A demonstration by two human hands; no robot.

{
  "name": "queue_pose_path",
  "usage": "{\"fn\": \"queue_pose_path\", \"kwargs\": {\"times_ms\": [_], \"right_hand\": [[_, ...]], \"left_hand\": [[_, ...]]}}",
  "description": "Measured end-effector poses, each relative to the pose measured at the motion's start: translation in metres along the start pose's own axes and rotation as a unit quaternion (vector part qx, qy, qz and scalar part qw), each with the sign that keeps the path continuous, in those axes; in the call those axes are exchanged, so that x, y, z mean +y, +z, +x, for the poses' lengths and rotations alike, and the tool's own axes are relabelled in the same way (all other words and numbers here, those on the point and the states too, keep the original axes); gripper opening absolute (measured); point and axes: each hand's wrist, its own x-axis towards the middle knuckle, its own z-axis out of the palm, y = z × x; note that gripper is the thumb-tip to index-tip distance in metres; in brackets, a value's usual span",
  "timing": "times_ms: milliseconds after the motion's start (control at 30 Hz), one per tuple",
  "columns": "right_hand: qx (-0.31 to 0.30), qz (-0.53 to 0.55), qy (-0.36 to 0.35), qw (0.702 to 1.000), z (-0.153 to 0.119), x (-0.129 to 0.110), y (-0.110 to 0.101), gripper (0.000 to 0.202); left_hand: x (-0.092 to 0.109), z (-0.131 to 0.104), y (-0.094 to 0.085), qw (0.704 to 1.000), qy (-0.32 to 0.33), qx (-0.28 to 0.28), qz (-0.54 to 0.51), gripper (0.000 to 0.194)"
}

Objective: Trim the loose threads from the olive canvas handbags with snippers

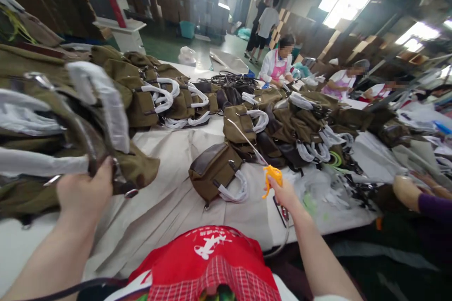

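At the left, my left hand point(84, 193) is closed on the edge of an olive-brown bag point(136, 164), beside its metal zipper. White wrapping covers that bag's handles. My right hand point(282, 193) grips an orange air gun point(273, 176), whose long thin nozzle points up and to the left. Between my hands, a small olive bag point(215, 174) with a dark leather base and a white-wrapped handle lies on its side on the pale table covering point(165, 174). The nozzle passes in front of another olive bag point(238, 127) behind it.
Many olive bags point(293, 117) are heaped across the table's far side. Clear plastic point(321, 197) lies to the right. A co-worker's hands and purple sleeve point(434, 204) reach in at the far right. A hose point(282, 244) hangs below the air gun. People in aprons point(277, 68) work beyond.
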Motion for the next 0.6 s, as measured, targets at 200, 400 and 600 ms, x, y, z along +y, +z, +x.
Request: {"fn": "queue_pose_path", "kwargs": {"times_ms": [200,400,600], "right_hand": [[0.064,0.048,0.049,0.996,0.047,0.043,-0.003,0.075],[0.061,-0.007,0.082,0.995,0.097,0.067,0.021,0.046],[-0.046,-0.003,0.062,0.997,0.115,0.07,0.078,0.033]], "left_hand": [[0.096,-0.051,0.068,0.936,0.277,-0.211,0.049,0.053],[0.102,-0.078,0.196,0.805,0.449,-0.358,0.147,0.083],[0.063,-0.074,0.228,0.801,0.46,-0.362,0.123,0.075]]}}
